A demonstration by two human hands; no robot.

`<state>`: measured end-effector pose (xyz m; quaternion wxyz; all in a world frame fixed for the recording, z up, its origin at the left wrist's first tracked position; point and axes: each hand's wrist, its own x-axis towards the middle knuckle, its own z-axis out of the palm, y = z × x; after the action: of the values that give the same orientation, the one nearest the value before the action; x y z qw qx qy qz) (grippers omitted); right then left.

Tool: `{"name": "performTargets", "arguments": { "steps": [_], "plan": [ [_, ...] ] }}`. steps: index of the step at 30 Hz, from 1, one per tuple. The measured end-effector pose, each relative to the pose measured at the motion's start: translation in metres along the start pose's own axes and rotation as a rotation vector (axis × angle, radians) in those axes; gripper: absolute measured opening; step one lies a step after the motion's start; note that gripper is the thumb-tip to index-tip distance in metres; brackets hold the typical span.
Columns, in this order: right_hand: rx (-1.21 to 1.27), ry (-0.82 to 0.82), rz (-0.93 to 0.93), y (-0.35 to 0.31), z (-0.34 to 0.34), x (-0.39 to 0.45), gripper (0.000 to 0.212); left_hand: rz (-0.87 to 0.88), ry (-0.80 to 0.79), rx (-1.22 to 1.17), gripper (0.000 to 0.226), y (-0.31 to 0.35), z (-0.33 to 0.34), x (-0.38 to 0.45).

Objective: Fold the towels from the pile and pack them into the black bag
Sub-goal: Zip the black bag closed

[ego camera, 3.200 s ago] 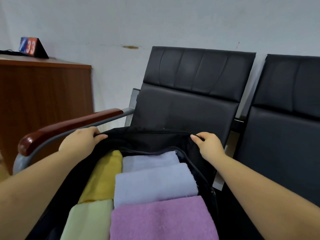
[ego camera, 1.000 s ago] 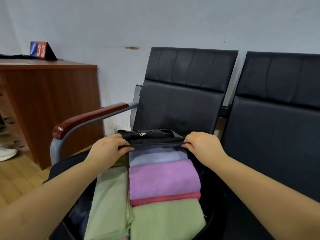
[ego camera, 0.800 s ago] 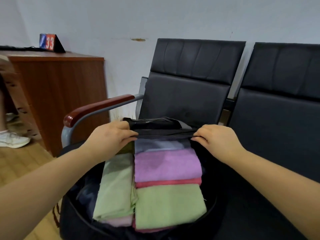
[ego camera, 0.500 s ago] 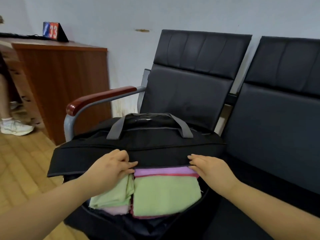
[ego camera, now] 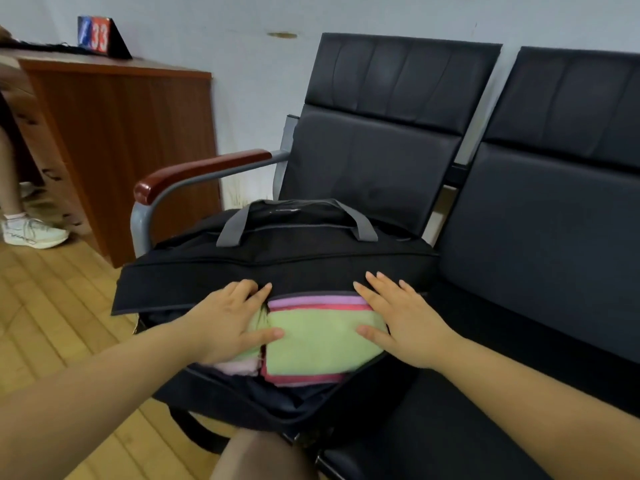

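Lowered flap nearly covers towels at frame centre; left hand and right hand, spread flat, press down; bulging towels could snag the zip.

The black bag lies on the chair seat, flap partly over folded green, pink and purple towels inside.

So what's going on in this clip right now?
A person is packing folded towels into a black bag sitting on a black chair. The bag's flap covers most of the load; a green towel on top of pink ones shows at the near opening. The left hand and right hand lie flat with fingers spread, pressing on the towels and the flap edge.
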<state>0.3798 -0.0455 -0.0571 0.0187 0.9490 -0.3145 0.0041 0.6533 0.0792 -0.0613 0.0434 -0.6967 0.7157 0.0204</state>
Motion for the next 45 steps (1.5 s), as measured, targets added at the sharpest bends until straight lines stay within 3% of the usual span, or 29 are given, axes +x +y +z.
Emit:
{"name": "performTargets", "arguments": {
  "steps": [2,4,7,8,12,15,20,24,26,30,33,36,38,42,45],
  "plan": [
    [0.067,0.127,-0.012,-0.007,0.002,-0.006,0.088,-0.066,0.033,-0.085,0.142,0.003,-0.005,-0.004],
    [0.039,0.269,-0.122,-0.015,0.004,-0.015,0.076,-0.100,0.188,-0.128,0.134,0.006,-0.006,-0.011],
    [0.034,0.344,-0.313,-0.030,0.017,-0.026,0.060,0.056,0.581,-0.094,0.081,0.019,0.001,-0.029],
    [0.057,0.325,-0.340,-0.036,0.021,-0.029,0.059,0.147,0.627,-0.099,0.064,0.025,0.007,-0.036],
    [0.079,0.270,-0.371,-0.048,0.036,-0.033,0.061,0.390,0.479,-0.010,0.043,0.049,0.041,-0.058],
    [0.029,0.314,-0.391,-0.047,0.040,-0.035,0.053,0.410,0.402,0.037,0.039,0.049,0.059,-0.065],
    [-0.076,0.350,-0.455,-0.048,0.043,-0.044,0.037,0.406,0.425,0.061,0.030,0.049,0.065,-0.065],
    [-0.076,0.457,-0.414,-0.036,0.037,-0.057,0.062,0.305,0.486,-0.028,0.031,0.033,0.056,-0.071],
    [-0.041,0.479,-0.386,-0.028,0.029,-0.061,0.066,0.191,0.524,-0.098,0.041,0.014,0.049,-0.078],
    [-0.039,0.503,-0.352,-0.013,0.013,-0.053,0.064,0.044,0.595,-0.128,0.050,-0.022,0.037,-0.092],
    [0.009,0.471,-0.258,0.000,0.007,-0.046,0.056,-0.023,0.577,-0.235,0.041,-0.040,0.035,-0.097],
    [0.152,0.437,-0.101,0.012,-0.009,-0.038,0.028,-0.083,0.588,-0.397,0.025,-0.047,0.018,-0.092],
    [0.275,0.425,-0.009,0.015,-0.023,-0.028,0.027,-0.099,0.620,-0.455,0.013,-0.051,-0.004,-0.081],
    [0.476,0.378,0.215,0.018,-0.044,0.006,0.026,-0.246,0.633,-0.376,0.012,-0.059,-0.037,-0.044],
    [0.541,0.440,0.352,0.025,-0.043,0.038,0.026,-0.403,0.632,-0.299,0.014,-0.066,-0.042,-0.008]
  ]
}}
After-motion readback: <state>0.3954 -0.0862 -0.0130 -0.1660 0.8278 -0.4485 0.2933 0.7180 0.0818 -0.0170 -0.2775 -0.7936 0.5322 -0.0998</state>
